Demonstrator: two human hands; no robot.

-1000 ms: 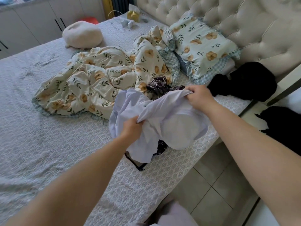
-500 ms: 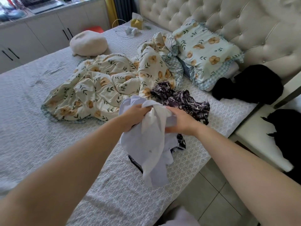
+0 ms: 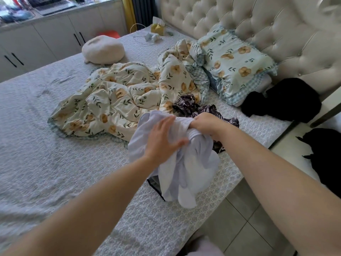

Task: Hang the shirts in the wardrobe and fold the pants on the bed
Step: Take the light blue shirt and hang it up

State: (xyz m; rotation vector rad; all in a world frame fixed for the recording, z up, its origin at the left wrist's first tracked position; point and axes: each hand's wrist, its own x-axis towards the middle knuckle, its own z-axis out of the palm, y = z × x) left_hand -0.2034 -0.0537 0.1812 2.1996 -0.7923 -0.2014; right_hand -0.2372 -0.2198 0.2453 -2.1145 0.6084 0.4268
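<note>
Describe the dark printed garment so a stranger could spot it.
Start at the bed, then the floral quilt. The dark printed garment lies at the quilt's near right corner, behind the white shirt. Unlike the plain black clothes, it carries a pale print.

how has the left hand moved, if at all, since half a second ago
Yes: the left hand opened and shifted slightly away from the floral quilt, toward the bed edge.

I count one pale lilac-white cloth shirt [image 3: 184, 172], one dark purple patterned garment [image 3: 195, 108], two black cloth heaps [image 3: 284, 102] [image 3: 324, 156], one floral quilted blanket [image 3: 120, 97], one floral pillow [image 3: 236, 60], one round cream cushion [image 3: 103, 49].
</note>
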